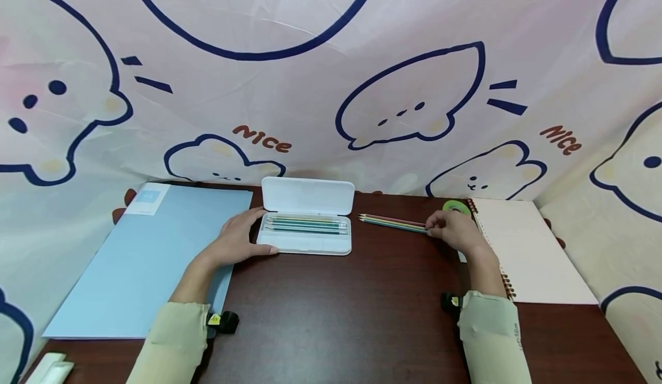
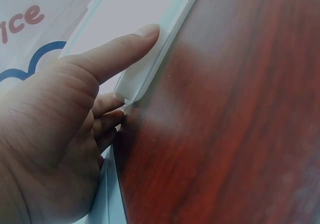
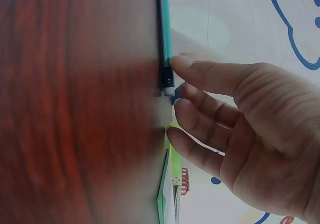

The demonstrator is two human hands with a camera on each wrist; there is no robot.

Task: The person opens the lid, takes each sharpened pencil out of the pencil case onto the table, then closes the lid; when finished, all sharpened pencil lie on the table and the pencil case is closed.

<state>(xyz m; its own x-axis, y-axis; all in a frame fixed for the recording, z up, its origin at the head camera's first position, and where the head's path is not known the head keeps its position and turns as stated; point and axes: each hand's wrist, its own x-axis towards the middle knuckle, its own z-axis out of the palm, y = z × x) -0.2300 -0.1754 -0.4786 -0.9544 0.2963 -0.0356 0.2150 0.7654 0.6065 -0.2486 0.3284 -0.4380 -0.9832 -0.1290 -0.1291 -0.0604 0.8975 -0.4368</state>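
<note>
At the back and sides, a pale cloth [image 1: 310, 96] with dark-blue cartoon outlines and "Nice" in brown letters; below, a dark brown wood-grain tabletop [image 1: 351, 315]; along its left part, a light-blue folder [image 1: 155, 269] with a white label [image 1: 147, 198] at the far left corner; to the right, a pale-paged spiral notebook [image 1: 532, 252], coils [image 1: 509, 286] facing left; at the far middle, just beside the folder, a white pencil case [image 1: 310, 246] with its lid [image 1: 308, 195] raised at the back; at the left end of that case, the left grip [image 1: 235, 240], grasping it with thumb at the near corner and fingers at the far one; near the notebook's coils, the right grip [image 1: 455, 231], pinching loose pencils [image 1: 393, 223] by their blunt ends; inside the case, a lengthwise row of green and yellowish pencils [image 1: 305, 228]; on the tabletop between case and right grip, the loose pencils, side by side, reddish, yellow and teal, points toward the case; just past the right grip, beside the notebook, a green tape roll [image 1: 457, 204], partly hidden.
</note>
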